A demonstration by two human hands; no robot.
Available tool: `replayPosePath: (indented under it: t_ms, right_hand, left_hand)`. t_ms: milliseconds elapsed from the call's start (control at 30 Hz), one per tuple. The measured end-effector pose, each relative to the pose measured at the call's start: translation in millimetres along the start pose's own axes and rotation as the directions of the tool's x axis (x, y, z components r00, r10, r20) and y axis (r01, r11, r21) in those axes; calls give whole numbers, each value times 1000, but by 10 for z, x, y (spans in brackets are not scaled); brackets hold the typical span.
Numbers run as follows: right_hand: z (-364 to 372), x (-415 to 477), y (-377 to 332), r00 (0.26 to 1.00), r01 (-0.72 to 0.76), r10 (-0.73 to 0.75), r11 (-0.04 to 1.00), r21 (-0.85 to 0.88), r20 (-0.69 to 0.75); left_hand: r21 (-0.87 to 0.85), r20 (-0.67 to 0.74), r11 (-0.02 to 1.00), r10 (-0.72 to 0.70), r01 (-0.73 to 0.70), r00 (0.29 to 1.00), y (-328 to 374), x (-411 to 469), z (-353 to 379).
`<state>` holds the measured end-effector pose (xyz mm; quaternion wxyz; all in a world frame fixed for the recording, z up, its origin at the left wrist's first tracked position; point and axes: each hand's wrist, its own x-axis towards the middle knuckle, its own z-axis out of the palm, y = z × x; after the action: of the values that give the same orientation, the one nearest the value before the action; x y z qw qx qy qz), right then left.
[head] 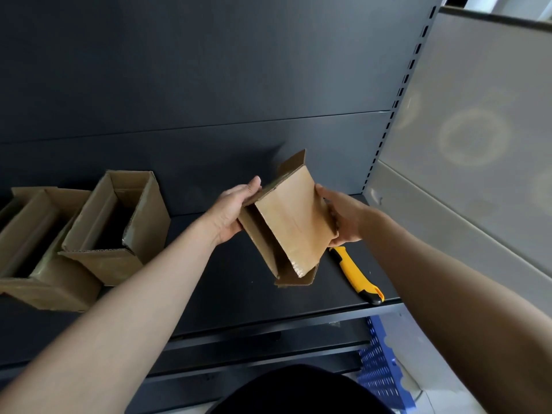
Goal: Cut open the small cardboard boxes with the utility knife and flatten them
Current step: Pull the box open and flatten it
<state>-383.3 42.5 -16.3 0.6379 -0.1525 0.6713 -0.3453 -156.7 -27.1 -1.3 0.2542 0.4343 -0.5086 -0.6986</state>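
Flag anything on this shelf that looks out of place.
The utility knife lies askew, right of the held box, its end close to the shelf's front edge; a nudge might knock it off.

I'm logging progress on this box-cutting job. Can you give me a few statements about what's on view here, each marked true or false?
1. The left hand and the right hand both hold the held box above the shelf. True.
2. The right hand grips the utility knife. False: the knife lies on the shelf, below that hand.
3. Open boxes stand on the shelf left of the hands. True.
4. The held box is already pressed flat. False: its walls still stand apart and its flaps stick out.
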Motion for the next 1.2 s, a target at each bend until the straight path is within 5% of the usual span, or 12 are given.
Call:
replayPosePath:
  t_ms: [100,300,467,633,767,867,967,1033,1100,1200]
  right_hand:
    - [-41,-11,10,1000,16,-17,999,39,9]
    - [-60,-7,-4,991,115,-112,993,35,-69]
    - [-106,117,97,905,260,-268,963,-70,-330]
    - [-286,65,176,944,195,-185,981,9,-272]
    - [-495,42,226,918,272,-228,958,96,-325]
    - [-697,10,294,851,338,-241,931,137,-466]
    - [-937,-44,407,733,407,-263,908,95,-628]
    - [-1095,-89,483,647,446,-253,891,87,-719]
    - [-1228,-143,539,573,467,-243,881,68,-783]
    - [-1387,-204,583,509,486,-258,874,27,-821]
  left_hand:
    - [-38,-79,999,-20,17,997,-45,23,-81]
    - [118,116,970,-227,213,967,-126,-4,-307]
    - [117,-148,978,-158,175,976,-234,54,-376]
    - [175,-267,973,-101,151,958,-286,119,-343]
    - [31,-417,997,-53,73,907,-327,255,-101]
    - [96,-461,989,-54,111,886,-381,330,213]
    - [296,-501,953,95,67,860,-451,363,563]
    - [420,-379,907,172,4,909,-513,376,802]
    - [600,-37,788,200,-138,979,-613,384,1019]
    - [776,420,504,37,-380,907,-802,374,1287]
